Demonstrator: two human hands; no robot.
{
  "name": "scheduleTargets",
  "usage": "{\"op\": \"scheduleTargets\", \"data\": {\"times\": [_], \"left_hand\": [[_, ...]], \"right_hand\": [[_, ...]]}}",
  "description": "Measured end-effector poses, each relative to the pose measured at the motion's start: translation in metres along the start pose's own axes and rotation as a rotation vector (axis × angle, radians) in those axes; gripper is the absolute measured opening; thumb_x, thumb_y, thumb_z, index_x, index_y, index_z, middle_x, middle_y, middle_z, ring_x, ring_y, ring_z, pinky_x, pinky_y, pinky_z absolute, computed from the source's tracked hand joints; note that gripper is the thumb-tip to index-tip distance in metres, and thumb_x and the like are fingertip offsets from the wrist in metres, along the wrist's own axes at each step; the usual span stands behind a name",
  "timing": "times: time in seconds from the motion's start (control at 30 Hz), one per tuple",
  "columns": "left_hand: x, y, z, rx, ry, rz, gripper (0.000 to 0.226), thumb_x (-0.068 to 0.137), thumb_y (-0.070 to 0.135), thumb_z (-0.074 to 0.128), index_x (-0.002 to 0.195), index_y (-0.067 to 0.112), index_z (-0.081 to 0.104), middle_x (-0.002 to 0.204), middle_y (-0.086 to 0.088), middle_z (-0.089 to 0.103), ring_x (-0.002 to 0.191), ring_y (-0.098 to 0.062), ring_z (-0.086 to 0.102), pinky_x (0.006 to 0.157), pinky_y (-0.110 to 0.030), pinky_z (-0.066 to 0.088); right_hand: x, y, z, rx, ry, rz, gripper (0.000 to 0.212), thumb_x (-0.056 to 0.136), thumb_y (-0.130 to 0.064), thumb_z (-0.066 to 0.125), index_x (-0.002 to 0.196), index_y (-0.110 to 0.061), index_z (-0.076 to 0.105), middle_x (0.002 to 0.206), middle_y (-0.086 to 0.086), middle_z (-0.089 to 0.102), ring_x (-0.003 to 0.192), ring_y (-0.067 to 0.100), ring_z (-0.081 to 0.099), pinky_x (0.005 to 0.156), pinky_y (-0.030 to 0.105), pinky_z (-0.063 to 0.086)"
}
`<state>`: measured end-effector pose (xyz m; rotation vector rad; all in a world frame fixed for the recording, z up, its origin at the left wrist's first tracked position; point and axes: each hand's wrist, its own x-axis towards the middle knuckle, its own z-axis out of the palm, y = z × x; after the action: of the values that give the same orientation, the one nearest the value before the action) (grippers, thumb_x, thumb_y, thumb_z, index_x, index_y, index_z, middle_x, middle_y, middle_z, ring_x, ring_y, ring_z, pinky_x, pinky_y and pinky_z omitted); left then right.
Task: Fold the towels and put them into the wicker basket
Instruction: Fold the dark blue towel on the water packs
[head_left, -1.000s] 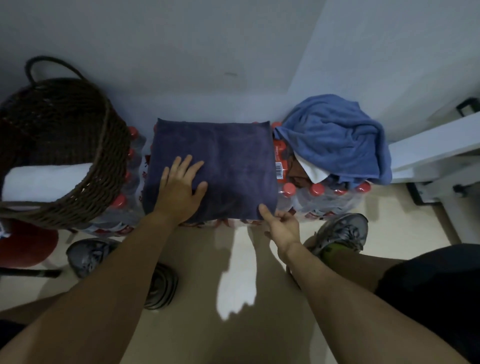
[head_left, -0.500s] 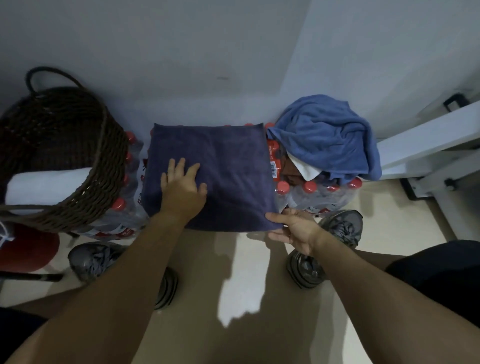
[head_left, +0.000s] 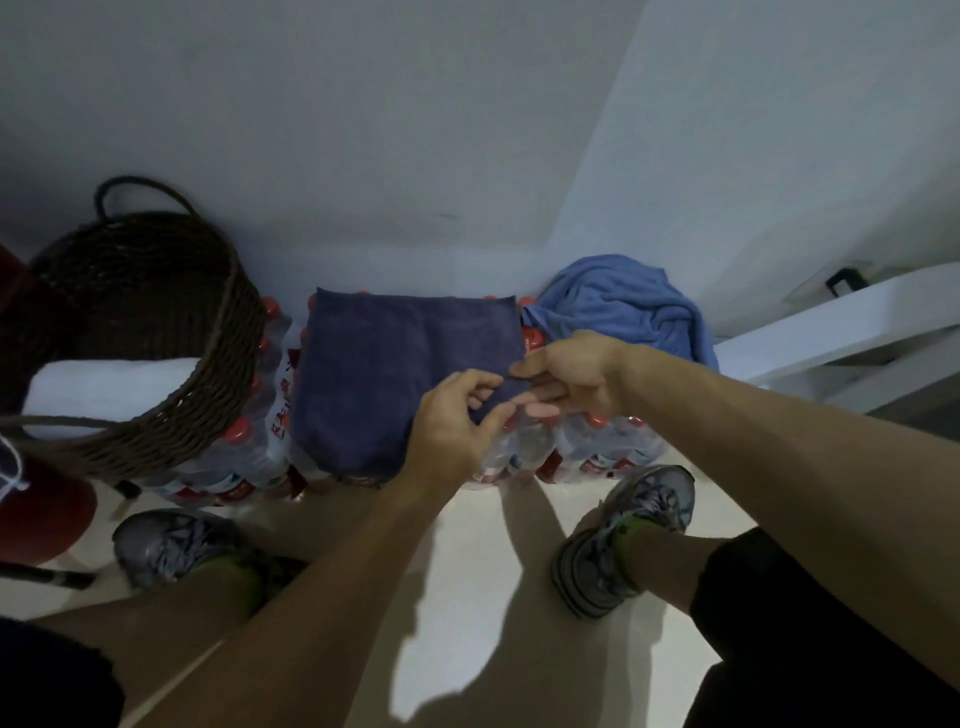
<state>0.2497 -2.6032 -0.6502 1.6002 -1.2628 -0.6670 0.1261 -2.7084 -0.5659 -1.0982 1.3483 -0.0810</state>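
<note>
Wicker basket (head_left: 156, 332), well left of the fingers, already holds one folded white towel (head_left: 104, 382); a crumpled light-blue towel (head_left: 623, 306) waits beyond the right hand (head_left: 566, 374), unfolded. Dark purple towel (head_left: 395, 379) lies part-folded on bottled-water packs (head_left: 524, 447); left hand (head_left: 457, 415) and right hand pinch its near right corner, so the fold seems unfinished.

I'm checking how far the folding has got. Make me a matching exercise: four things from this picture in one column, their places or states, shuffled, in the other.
Things:
1. white towel
2. dark purple towel
3. light blue towel
4. basket

States:
A. crumpled heap by the wall
B. lies in the basket
C. woven, brown, on the bottles
D. flat on the bottles, corner pinched by both hands

Pairs: 1-B, 2-D, 3-A, 4-C
</note>
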Motion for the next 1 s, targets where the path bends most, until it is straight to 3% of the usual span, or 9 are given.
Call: {"op": "scheduleTargets", "data": {"times": [0.07, 0.13, 0.23, 0.3, 0.4, 0.53, 0.67, 0.8, 1.0], "left_hand": [[0.004, -0.003, -0.004, -0.062, 0.009, -0.026, 0.015, 0.083, 0.025, 0.07, 0.096, 0.017, 0.07, 0.075, 0.006, 0.066, 0.069, -0.006, 0.061, 0.07, -0.036, 0.056], [0.006, -0.006, -0.007, -0.094, -0.005, -0.022, 0.016, 0.087, 0.029, 0.06, 0.093, 0.017, 0.069, 0.072, -0.001, 0.068, 0.07, -0.018, 0.065, 0.067, -0.043, 0.055], [0.009, -0.008, -0.01, -0.119, -0.025, -0.052, 0.017, 0.088, 0.031, 0.056, 0.089, 0.017, 0.066, 0.07, -0.004, 0.066, 0.068, -0.025, 0.063, 0.065, -0.049, 0.053], [0.012, -0.007, -0.011, -0.13, -0.051, -0.073, 0.015, 0.088, 0.031, 0.056, 0.09, 0.02, 0.066, 0.072, -0.001, 0.067, 0.069, -0.022, 0.065, 0.067, -0.049, 0.054], [0.018, -0.005, -0.013, -0.123, -0.021, -0.077, 0.011, 0.092, 0.025, 0.057, 0.093, 0.02, 0.067, 0.077, 0.0, 0.069, 0.072, -0.018, 0.066, 0.07, -0.046, 0.056], [0.022, -0.004, -0.019, -0.042, 0.005, -0.103, 0.009, 0.086, 0.019, 0.069, 0.092, 0.014, 0.065, 0.075, 0.003, 0.068, 0.069, -0.012, 0.064, 0.065, -0.033, 0.057], [0.017, -0.015, -0.032, 0.334, -0.09, -0.131, 0.017, 0.08, 0.02, 0.075, 0.079, 0.019, 0.057, 0.069, 0.011, 0.056, 0.065, -0.009, 0.053, 0.063, -0.024, 0.044], [0.017, -0.029, -0.056, 0.24, -0.068, -0.313, 0.015, 0.083, 0.017, 0.07, 0.073, 0.026, 0.064, 0.064, 0.012, 0.059, 0.065, -0.003, 0.057, 0.062, -0.017, 0.04], [0.019, -0.045, -0.11, 0.316, 0.022, -0.223, 0.005, 0.082, 0.012, 0.072, 0.082, 0.017, 0.071, 0.073, 0.004, 0.067, 0.066, -0.004, 0.058, 0.06, -0.015, 0.043]], "right_hand": [[-0.005, -0.007, -0.003, -0.116, -0.042, -0.08, 0.014, 0.09, -0.009, 0.067, 0.102, -0.012, 0.059, 0.092, 0.009, 0.076, 0.086, 0.021, 0.074, 0.066, 0.032, 0.059], [-0.01, -0.01, -0.007, -0.484, -0.028, -0.205, 0.033, 0.086, -0.014, 0.073, 0.114, -0.016, 0.055, 0.085, 0.006, 0.075, 0.075, 0.017, 0.074, 0.064, 0.031, 0.058], [-0.009, -0.008, -0.007, -0.953, 0.01, -0.492, 0.061, 0.077, -0.024, 0.081, 0.131, -0.02, 0.051, 0.104, 0.001, 0.069, 0.087, 0.016, 0.067, 0.077, 0.027, 0.055], [-0.006, -0.006, -0.003, -1.024, 0.062, -0.676, 0.056, 0.077, -0.028, 0.082, 0.127, -0.019, 0.058, 0.11, -0.006, 0.062, 0.092, 0.008, 0.06, 0.076, 0.009, 0.045], [0.003, -0.005, 0.004, -0.881, 0.072, -0.741, 0.03, 0.082, -0.025, 0.079, 0.11, -0.016, 0.069, 0.1, -0.008, 0.068, 0.083, 0.001, 0.06, 0.07, 0.003, 0.042], [0.013, -0.003, 0.007, -0.73, 0.121, -0.72, 0.007, 0.092, -0.016, 0.066, 0.097, -0.011, 0.07, 0.087, 0.001, 0.075, 0.082, 0.014, 0.07, 0.077, 0.029, 0.056], [0.019, -0.001, -0.003, -0.662, 0.158, -0.644, 0.013, 0.098, -0.02, 0.059, 0.092, -0.011, 0.067, 0.085, 0.012, 0.074, 0.082, 0.027, 0.069, 0.079, 0.037, 0.056], [0.026, 0.004, -0.017, -0.474, 0.204, -0.506, 0.024, 0.098, -0.02, 0.057, 0.087, 0.0, 0.063, 0.076, 0.017, 0.066, 0.07, 0.034, 0.058, 0.08, 0.041, 0.053], [0.029, 0.008, -0.027, -0.194, 0.251, -0.38, 0.018, 0.1, -0.017, 0.055, 0.087, -0.005, 0.058, 0.077, 0.012, 0.055, 0.073, 0.025, 0.053, 0.073, 0.041, 0.053]]}}
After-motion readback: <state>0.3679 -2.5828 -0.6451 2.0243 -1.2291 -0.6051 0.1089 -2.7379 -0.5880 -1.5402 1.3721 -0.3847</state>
